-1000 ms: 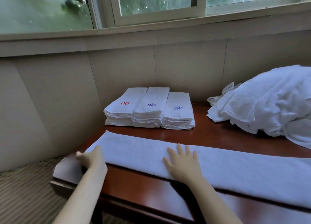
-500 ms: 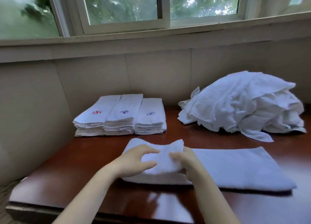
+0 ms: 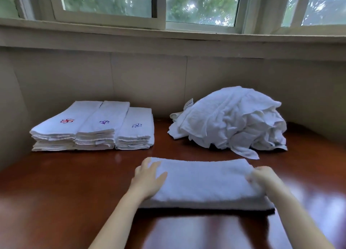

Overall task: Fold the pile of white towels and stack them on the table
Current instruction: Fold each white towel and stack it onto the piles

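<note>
Three stacks of folded white towels [image 3: 97, 136] stand side by side at the back left of the dark wooden surface [image 3: 74, 183], close under the wall. The top towel of each bears a small stitched emblem: a red emblem [image 3: 67, 121] on the left stack, a purple emblem [image 3: 104, 122] on the middle one and a blue emblem [image 3: 136, 125] on the right one. At the back right, well apart from the stacks, lies the pile of unfolded towels [image 3: 230, 121], heaped and crumpled, with one corner trailing toward me.

Directly in front of me, between the stacks and the pile but nearer my edge of the surface, lies one towel [image 3: 204, 181], folded into a thick band that runs left to right. My left hand [image 3: 148, 181] rests palm down on its left end, with its fingers [image 3: 149, 164] straight, a little spread and flat on the cloth, gripping nothing. My right hand [image 3: 265, 179] is at the towel's right end and touches it. It is blurred, so I cannot tell whether its fingers [image 3: 251, 177] pinch the edge or only press on it.

A window [image 3: 112, 1] runs along the top of the wall, with green leaves outside.
</note>
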